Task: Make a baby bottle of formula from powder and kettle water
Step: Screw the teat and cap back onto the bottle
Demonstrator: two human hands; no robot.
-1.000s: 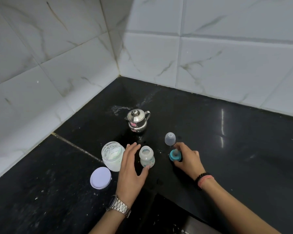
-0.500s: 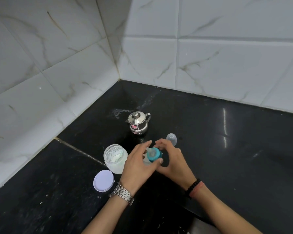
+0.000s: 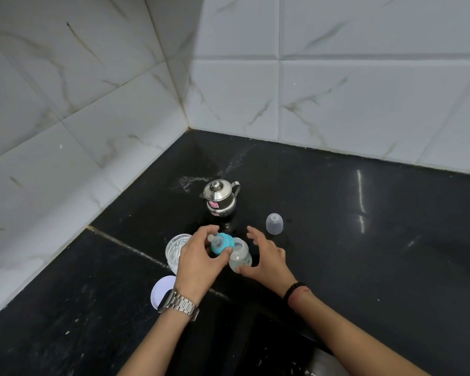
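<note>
Head view looks down on a black desk point(image 3: 364, 267) set in a tiled corner. The left hand point(image 3: 198, 263) pinches the blue teat ring point(image 3: 221, 243) between thumb and fingertips, tilted with its clear tip pointing left, just beside the open mouth of the baby bottle point(image 3: 240, 255). The right hand point(image 3: 266, 257) cups the bottle loosely, thumb touching its lower side and fingers spread apart (whether they press the far side is hidden). The bottle's contents are hard to make out through its cloudy wall. Behind the left hand a clear jar point(image 3: 175, 248) stands open, mostly covered, and its white lid point(image 3: 162, 290) lies flat, partly hidden by the wrist watch point(image 3: 179, 305). A steel kettle point(image 3: 220, 198) stands farther back, lid on. A clear cap point(image 3: 274, 223) sits apart to the right.
</note>
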